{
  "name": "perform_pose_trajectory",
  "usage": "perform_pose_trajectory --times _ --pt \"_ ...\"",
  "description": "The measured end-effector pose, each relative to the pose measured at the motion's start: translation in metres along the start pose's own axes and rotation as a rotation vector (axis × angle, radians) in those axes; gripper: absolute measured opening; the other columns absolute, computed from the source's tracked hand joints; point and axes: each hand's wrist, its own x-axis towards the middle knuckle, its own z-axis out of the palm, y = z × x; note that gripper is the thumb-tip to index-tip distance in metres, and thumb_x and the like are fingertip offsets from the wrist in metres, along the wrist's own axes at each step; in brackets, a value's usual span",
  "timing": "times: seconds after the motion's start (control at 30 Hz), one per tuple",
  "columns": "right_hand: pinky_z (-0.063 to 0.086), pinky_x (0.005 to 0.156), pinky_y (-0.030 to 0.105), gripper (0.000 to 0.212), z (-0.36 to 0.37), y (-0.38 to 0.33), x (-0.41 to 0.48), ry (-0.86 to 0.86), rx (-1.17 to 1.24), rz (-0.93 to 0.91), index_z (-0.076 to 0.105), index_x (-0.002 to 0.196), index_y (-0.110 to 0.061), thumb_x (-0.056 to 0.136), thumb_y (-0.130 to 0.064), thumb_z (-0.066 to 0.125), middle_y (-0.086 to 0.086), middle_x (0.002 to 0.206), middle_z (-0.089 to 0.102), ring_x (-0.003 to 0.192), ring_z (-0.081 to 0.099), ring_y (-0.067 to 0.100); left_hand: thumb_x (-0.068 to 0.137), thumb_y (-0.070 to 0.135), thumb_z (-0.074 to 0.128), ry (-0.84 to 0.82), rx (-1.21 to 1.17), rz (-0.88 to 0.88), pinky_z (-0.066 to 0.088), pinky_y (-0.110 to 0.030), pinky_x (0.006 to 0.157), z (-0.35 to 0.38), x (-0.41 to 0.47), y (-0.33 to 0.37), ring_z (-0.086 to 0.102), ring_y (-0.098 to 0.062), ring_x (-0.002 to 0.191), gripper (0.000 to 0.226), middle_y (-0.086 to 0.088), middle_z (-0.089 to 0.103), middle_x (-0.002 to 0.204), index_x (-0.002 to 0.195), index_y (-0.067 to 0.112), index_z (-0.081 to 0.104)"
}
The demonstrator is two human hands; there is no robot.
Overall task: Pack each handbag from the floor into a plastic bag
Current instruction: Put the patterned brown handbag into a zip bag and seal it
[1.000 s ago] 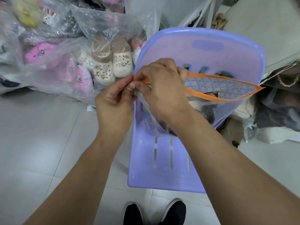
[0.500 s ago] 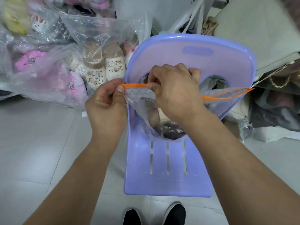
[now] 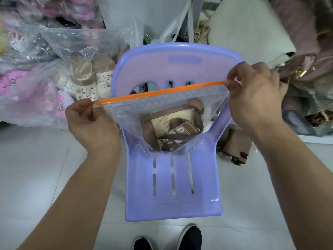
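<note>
A clear plastic bag (image 3: 126, 112) with an orange zip strip (image 3: 162, 92) along its top hangs stretched between my hands above a purple plastic chair. Inside it lies a brown and beige patterned handbag (image 3: 173, 125), visible through the plastic. My left hand (image 3: 90, 121) pinches the left end of the orange strip. At the right end of that strip, my right hand (image 3: 252, 98) pinches it with thumb and fingers. The strip runs straight and looks pressed together along its whole length. The bag's bottom rests on the chair seat.
The purple chair (image 3: 171, 186) stands on grey floor tiles in front of my black shoes (image 3: 189, 237). Clear sacks of slippers (image 3: 86, 76) pile up at the left. More handbags and wrapped goods (image 3: 306, 73) lie at the right beside the chair.
My right hand has slid along the orange strip from beside my left hand to the strip's right end, and the bag's mouth now lies flat and straight.
</note>
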Motion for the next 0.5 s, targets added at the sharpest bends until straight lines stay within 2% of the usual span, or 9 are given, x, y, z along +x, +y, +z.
perform_pose_trajectory --times 0.1,0.17,0.2,0.27,0.37,0.43,0.5 --pt "0.045 0.091 0.045 0.022 0.003 0.022 -0.006 0.016 0.146 0.031 0.064 0.113 -0.017 0.098 -0.029 0.053 0.016 0.116 0.055 0.108 0.053 0.04 0.092 0.017 0.056 -0.007 -0.006 0.049 0.054 -0.05 0.088 0.012 -0.012 0.005 0.066 -0.02 0.083 0.011 -0.01 0.068 0.093 0.097 0.026 0.052" --pt "0.04 0.075 0.036 0.019 0.008 0.03 -0.012 0.018 0.241 0.067 0.064 0.112 -0.018 0.1 -0.028 0.054 0.014 0.111 0.059 0.098 0.057 0.035 0.096 0.028 0.053 -0.018 -0.041 0.043 0.055 -0.047 0.091 0.015 -0.022 0.006 0.065 -0.016 0.088 0.015 -0.003 0.068 0.099 0.11 0.025 0.049" --pt "0.037 0.072 0.034 0.017 0.011 0.034 -0.015 0.024 0.278 0.084 0.063 0.112 -0.019 0.101 -0.028 0.054 0.012 0.108 0.06 0.095 0.057 0.031 0.096 0.035 0.05 -0.04 -0.078 0.014 0.053 -0.044 0.094 0.014 -0.029 0.004 0.065 -0.016 0.095 0.026 -0.001 0.065 0.109 0.12 0.025 0.045" --pt "0.041 0.072 0.035 0.018 0.017 0.036 -0.022 0.038 0.385 0.135 0.06 0.114 -0.021 0.101 -0.031 0.055 0.007 0.101 0.064 0.092 0.06 0.028 0.094 0.043 0.05 -0.16 -0.09 -0.078 0.045 -0.039 0.106 0.003 -0.052 -0.012 0.057 -0.012 0.119 0.052 0.002 0.054 0.133 0.139 0.025 0.031" --pt "0.049 0.077 0.034 0.027 0.027 0.035 -0.035 -0.024 0.606 0.292 0.054 0.123 -0.023 0.101 -0.038 0.058 -0.009 0.088 0.064 0.088 0.066 0.023 0.088 0.056 0.064 -0.479 0.148 -0.201 0.029 -0.037 0.121 -0.02 -0.092 -0.045 0.026 0.002 0.145 0.095 0.01 0.023 0.161 0.156 0.032 0.002" --pt "0.051 0.079 0.034 0.033 0.04 0.043 -0.046 -0.113 0.666 0.376 0.052 0.128 -0.025 0.1 -0.041 0.061 -0.013 0.09 0.063 0.09 0.068 0.022 0.076 0.05 0.078 -0.625 0.249 -0.272 0.027 -0.039 0.121 -0.025 -0.102 -0.062 0.021 0.004 0.146 0.118 0.021 0.01 0.163 0.154 0.044 -0.011" --pt "0.048 0.074 0.032 0.034 0.056 0.057 -0.058 -0.205 0.651 0.421 0.052 0.13 -0.025 0.1 -0.041 0.06 -0.006 0.1 0.064 0.093 0.067 0.023 0.075 0.033 0.084 -0.681 0.293 -0.33 0.04 -0.031 0.111 -0.018 -0.097 -0.073 0.038 0.001 0.137 0.128 0.025 0.019 0.159 0.152 0.045 -0.017"
